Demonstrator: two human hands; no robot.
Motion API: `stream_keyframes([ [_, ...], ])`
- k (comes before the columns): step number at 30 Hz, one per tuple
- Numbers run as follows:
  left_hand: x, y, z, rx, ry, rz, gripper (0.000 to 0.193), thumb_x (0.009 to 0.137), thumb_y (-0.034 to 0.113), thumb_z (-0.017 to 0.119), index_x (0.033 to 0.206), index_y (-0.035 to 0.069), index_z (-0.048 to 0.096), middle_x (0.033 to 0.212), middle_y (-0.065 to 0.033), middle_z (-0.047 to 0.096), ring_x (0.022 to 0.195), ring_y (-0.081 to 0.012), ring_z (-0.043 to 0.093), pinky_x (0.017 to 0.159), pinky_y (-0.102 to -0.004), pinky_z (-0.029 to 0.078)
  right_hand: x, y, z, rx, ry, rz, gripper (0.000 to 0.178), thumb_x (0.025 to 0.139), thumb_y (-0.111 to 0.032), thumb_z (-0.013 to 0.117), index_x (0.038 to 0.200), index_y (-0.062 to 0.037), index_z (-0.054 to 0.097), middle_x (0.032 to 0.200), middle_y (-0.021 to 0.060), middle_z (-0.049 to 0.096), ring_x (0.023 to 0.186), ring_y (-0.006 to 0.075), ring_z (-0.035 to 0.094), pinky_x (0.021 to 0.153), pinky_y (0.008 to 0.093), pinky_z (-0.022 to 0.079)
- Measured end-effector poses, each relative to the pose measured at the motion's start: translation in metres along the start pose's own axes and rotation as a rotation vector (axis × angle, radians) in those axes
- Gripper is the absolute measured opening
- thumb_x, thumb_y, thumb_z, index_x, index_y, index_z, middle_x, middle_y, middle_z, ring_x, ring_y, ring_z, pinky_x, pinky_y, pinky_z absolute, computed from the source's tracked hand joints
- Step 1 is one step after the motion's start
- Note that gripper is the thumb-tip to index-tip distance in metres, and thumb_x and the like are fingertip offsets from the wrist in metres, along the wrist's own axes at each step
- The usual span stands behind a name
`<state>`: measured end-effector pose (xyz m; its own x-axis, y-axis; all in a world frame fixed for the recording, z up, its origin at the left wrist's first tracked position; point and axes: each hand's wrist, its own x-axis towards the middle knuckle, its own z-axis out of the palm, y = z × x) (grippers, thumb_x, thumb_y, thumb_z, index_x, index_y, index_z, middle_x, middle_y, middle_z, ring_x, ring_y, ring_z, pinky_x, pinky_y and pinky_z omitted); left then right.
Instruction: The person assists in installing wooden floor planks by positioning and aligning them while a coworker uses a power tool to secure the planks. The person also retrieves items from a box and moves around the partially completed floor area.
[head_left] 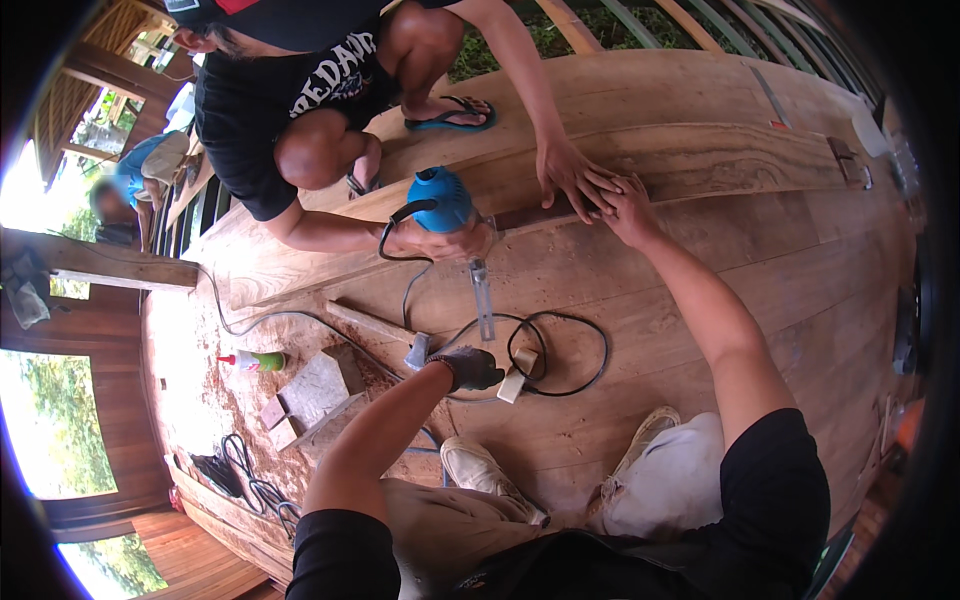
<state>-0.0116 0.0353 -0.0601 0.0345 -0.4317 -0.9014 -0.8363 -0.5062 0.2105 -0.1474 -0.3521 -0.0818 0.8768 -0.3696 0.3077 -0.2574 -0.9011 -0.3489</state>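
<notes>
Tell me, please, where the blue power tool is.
In the head view, the blue power tool is left of upper centre, gripped by the co-worker's hand, beyond the person's gloved left hand.

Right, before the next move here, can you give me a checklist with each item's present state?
1. Right hand clear of the co-worker's free hand: not ok, their fingers overlap in this view.
2. Blue power tool gripped: ok, the co-worker's other hand holds it.
3. Power tool switched off: cannot tell.
4. Gloved left hand apart from the power tool: ok.
5. Black cable stowed: not ok, loops lie loose on the floor.
6. Axe put away: not ok, it lies near the left hand.
</notes>
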Motion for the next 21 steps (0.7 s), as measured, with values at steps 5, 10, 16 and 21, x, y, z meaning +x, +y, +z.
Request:
stream_keyframes([
  [5,0.001,0.002,0.001,0.007,0.034,0.025,0.057,0.092,0.055,0.044,0.118,0.012,0.07,0.127,-0.0163,0.065,0.118,-0.0373,0.06,0.103,-0.0452,0.044,-0.004,0.007,0.003,0.018,0.052,-0.003,0.034,0.078,-0.02,0.078,0.11,-0.0103,0.071,0.137,0.0014,0.058,0.125,0.0262,0.051,0.112,0.052,0.033],
  [10,0.002,-0.001,0.004,0.009,0.037,0.017,0.057,0.092,0.054,0.045,0.119,0.011,0.07,0.126,-0.0165,0.065,0.117,-0.0374,0.06,0.102,-0.0451,0.045,-0.001,0.004,0.001,0.044,0.105,-0.045,0.035,0.073,-0.017,0.082,0.105,-0.0096,0.073,0.129,0.0022,0.063,0.118,0.0267,0.055,0.106,0.0477,0.038],
  [16,-0.003,0.003,0.001,0.017,0.06,0.021,0.057,0.091,0.055,0.046,0.116,0.01,0.071,0.122,-0.017,0.067,0.115,-0.0358,0.062,0.1,-0.0443,0.046,0.001,0.009,0.004,0.073,0.165,-0.135,0.036,0.072,-0.015,0.082,0.106,-0.0076,0.071,0.129,0.0062,0.063,0.117,0.0293,0.056,0.1,0.0461,0.042],
  [21,0.009,-0.009,0.011,0.079,0.124,0.085,0.056,0.093,0.053,0.043,0.099,0.008,0.075,0.104,-0.0153,0.072,0.1,-0.0347,0.066,0.092,-0.0431,0.049,0.001,0.015,0.01,0.022,0.117,-0.118,0.04,0.073,-0.011,0.079,0.112,-0.0081,0.069,0.139,0.0042,0.058,0.122,0.0297,0.053,0.104,0.0451,0.041],
])
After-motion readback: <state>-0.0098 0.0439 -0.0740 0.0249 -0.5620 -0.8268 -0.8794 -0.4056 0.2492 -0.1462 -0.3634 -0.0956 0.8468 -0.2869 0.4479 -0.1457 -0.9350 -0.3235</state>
